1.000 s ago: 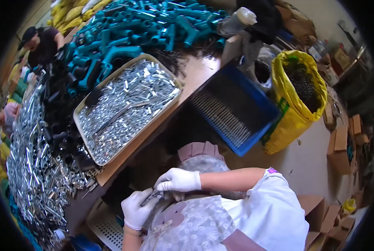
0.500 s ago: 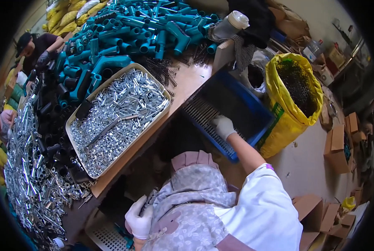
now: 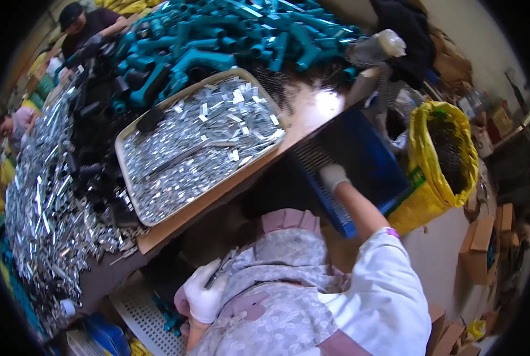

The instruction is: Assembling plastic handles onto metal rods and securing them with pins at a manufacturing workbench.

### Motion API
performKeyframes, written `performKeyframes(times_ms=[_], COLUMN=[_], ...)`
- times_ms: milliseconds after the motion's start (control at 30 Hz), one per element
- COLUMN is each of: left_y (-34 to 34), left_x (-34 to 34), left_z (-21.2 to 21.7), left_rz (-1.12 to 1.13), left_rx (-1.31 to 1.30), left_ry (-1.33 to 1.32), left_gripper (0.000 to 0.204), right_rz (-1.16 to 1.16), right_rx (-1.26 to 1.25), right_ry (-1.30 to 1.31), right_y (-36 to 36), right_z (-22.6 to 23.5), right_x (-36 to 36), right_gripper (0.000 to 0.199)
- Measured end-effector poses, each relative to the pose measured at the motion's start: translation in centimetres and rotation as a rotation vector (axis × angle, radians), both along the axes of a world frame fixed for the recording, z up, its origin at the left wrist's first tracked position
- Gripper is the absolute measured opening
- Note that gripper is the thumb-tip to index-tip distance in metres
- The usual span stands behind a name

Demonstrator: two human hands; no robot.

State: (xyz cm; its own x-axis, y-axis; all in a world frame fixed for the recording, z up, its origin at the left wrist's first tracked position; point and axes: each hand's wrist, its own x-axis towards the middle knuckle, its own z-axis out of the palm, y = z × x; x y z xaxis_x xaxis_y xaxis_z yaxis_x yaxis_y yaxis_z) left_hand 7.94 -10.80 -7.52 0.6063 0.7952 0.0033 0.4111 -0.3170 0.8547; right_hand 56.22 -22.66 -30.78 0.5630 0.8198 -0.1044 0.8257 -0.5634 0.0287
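My right hand (image 3: 334, 175), in a white glove, reaches down into a blue plastic crate (image 3: 389, 178). It touches a row of thin metal pieces (image 3: 313, 159), springs or rods, lined up along the crate's near-left side; its fingertips are hidden. Close to my apron at lower centre, my left hand (image 3: 205, 293), also gloved in white, is closed around grey metallic parts (image 3: 228, 261) that are partly hidden and too small to name. Left of the crate, a cream tray (image 3: 135, 199) on the table holds many small silvery pins and nuts, with a long dark strip lying across them.
Teal tool housings (image 3: 202, 59) are heaped behind the tray, and shiny metal parts (image 3: 45, 196) at left. A yellow sack (image 3: 419, 139) of dark springs stands right of the crate. Below the table edge sits a white perforated basket (image 3: 140, 314). A co-worker (image 3: 87, 26) is at far left.
The view has swung, so the tray, crate and sack appear farther right. My right hand stays at the row of metal pieces, and my left hand keeps its closed hold near the apron.
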Motion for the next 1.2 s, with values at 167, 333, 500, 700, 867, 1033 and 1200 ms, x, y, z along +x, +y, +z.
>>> performKeyframes(times_ms=[167,333,500,700,867,1033,1200], left_y=[1.1,1.3,0.4,1.2,1.1,1.2,1.4], left_x=[-2.6,-3.2,-2.1,-5.0,-5.6,-5.7,-5.3], left_z=[0.0,-3.1,-0.4,2.8,4.2,3.9,4.8], left_rz=[0.057,-0.046,0.211,0.471,0.525,0.492,0.503], left_rx=[-0.100,-0.181,-0.177,-0.217,-0.286,-0.234,-0.415], left_ry=[0.141,0.168,-0.250,-0.301,-0.315,-0.289,-0.333], left_gripper=[0.035,0.048,0.052,0.045,0.045,0.043,0.038], right_rz=[-0.251,-0.418,-0.236,-0.047,0.094,0.224,0.445], right_rx=[0.558,1.169,0.638,0.232,0.178,0.330,0.463], right_ry=[0.174,1.592,2.396,2.232,1.918,1.652,1.388], right_y=[0.6,2.1,6.7,9.6,9.1,8.3,8.2], right_z=[14.8,21.0,19.9,24.8,25.6,25.7,25.1], right_x=[-4.0,-19.2,-31.6,-33.2,-33.5,-34.0,-33.6], right_gripper=[0.019,0.019,0.024,0.031,0.031,0.029,0.029])
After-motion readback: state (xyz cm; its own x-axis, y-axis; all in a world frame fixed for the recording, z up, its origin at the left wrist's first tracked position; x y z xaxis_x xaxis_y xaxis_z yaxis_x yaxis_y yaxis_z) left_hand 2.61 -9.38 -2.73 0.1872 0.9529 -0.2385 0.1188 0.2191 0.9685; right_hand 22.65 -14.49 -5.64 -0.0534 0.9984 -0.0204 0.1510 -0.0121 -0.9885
